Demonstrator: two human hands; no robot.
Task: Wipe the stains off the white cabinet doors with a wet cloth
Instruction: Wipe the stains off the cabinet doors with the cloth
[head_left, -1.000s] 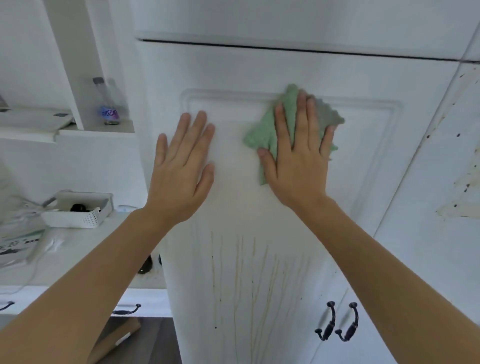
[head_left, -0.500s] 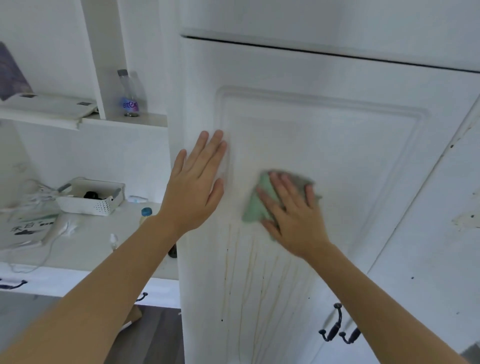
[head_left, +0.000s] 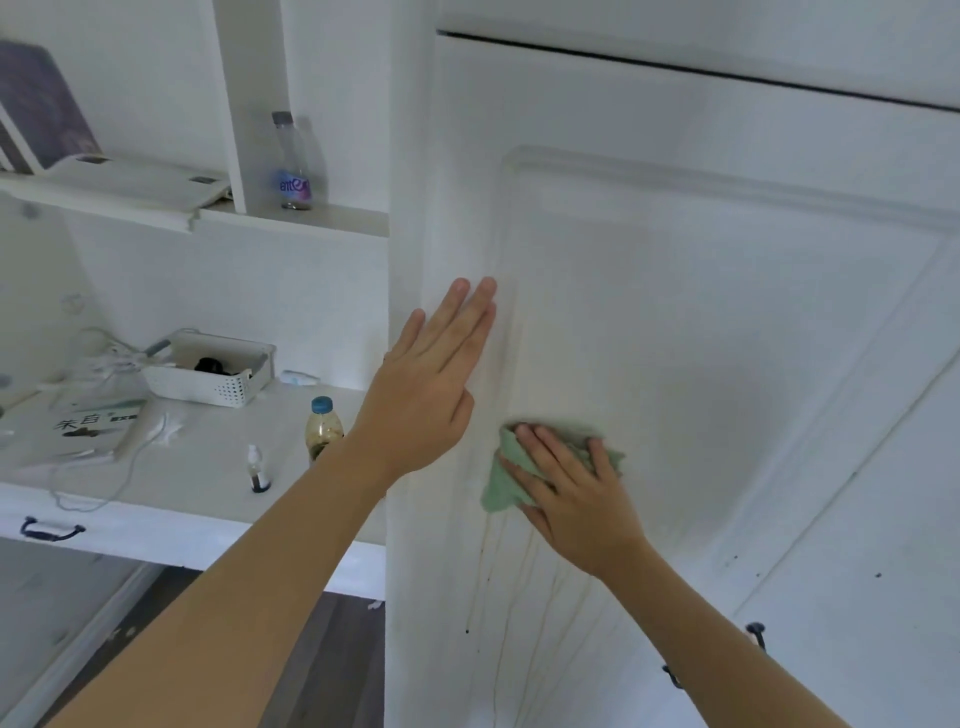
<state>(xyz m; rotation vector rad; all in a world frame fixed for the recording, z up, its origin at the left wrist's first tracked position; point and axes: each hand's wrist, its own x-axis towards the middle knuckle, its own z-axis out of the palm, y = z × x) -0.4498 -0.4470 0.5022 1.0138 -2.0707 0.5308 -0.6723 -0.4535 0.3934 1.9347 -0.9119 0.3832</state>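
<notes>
Against the white cabinet door, the right hand presses a green cloth flat to the panel, fingers straight and spread over the fabric, not curled round it. The cloth lies on the lower left part of the door's recessed panel, bunched beneath the palm, with a corner showing to the left of the hand. Thin brownish drip stains run down the door directly below the cloth. The left hand rests flat on the door's left frame, just beside and above the cloth, fingers extended, together and holding nothing. Dark handles show at the door's lower right edge. To the left, a tabletop carries a white perforated basket, a blue-capped bottle, a small dropper bottle and a booklet. On the shelf above stands a clear water bottle.
</notes>
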